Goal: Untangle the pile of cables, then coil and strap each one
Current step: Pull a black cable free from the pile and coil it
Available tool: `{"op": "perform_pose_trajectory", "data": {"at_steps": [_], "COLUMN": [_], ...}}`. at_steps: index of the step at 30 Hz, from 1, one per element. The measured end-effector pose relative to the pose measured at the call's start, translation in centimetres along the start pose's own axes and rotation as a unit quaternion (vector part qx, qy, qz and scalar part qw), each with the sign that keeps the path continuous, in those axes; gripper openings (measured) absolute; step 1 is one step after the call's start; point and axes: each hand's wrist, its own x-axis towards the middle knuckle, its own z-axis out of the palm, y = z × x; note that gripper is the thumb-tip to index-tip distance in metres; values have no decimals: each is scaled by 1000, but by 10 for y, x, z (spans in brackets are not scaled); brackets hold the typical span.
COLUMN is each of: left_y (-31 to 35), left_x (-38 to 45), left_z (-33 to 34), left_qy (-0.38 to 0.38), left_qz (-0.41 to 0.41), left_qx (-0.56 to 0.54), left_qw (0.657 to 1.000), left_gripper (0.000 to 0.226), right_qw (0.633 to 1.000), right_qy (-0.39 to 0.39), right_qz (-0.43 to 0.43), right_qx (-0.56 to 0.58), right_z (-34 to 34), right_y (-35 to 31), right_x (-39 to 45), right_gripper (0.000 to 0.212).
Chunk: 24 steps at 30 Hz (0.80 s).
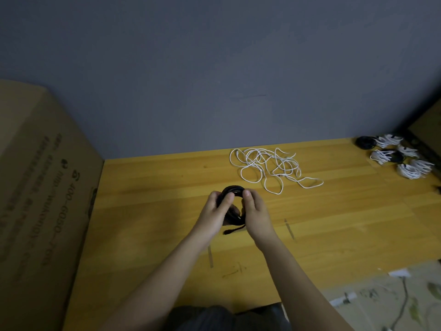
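A black cable coil (233, 190) is held up above the wooden floor between both hands. My left hand (216, 211) grips its left side with the thumb across the loops. My right hand (255, 211) grips the right side, thumb on the top of the coil. A loose black end or strap (232, 230) hangs out below the hands. Beyond them a tangled white cable (269, 168) lies spread on the floor.
Several bundled white and black cables (393, 155) lie at the far right by the wall. A large cardboard box (40, 187) stands on the left. A patterned mat (393, 299) covers the floor at the lower right. The grey wall (214, 80) closes the back.
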Motion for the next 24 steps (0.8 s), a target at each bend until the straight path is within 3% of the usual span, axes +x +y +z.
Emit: {"op": "perform_pose_trajectory", "data": {"at_steps": [3,5,8,10,14,19,24], "left_y": [13,21,23,19,10,-5,-19], "left_x": [1,0,1,3,4,-4,-14], "left_z": [-19,-25,-22,-18,-19,3,20], "left_qy": [-128,-165,-121,-57,46,124,87], "left_qz": [-80,-97,-22,31,75,98,15], "left_qx": [-25,13,115,151,146,82,68], "left_qw": [988,981,986,986,985,984,994], "left_gripper": [49,51,46,46,41,37,32], "right_qw": [990,979,990,998,996,970,995], "right_qy": [-81,-133,-87,-48,-52,-34,72], "right_qz": [-70,-83,-82,-26,74,146,49], "right_qx": [-87,-131,-76,4,15,189,42], "right_z": [-16,-17,-10,-6,-10,0,13], "right_y": [-4,-6,-4,-4,4,10,10], "right_x": [2,2,1,1,-2,-1,-6], "right_gripper": [22,19,17,29,54,46,29]}}
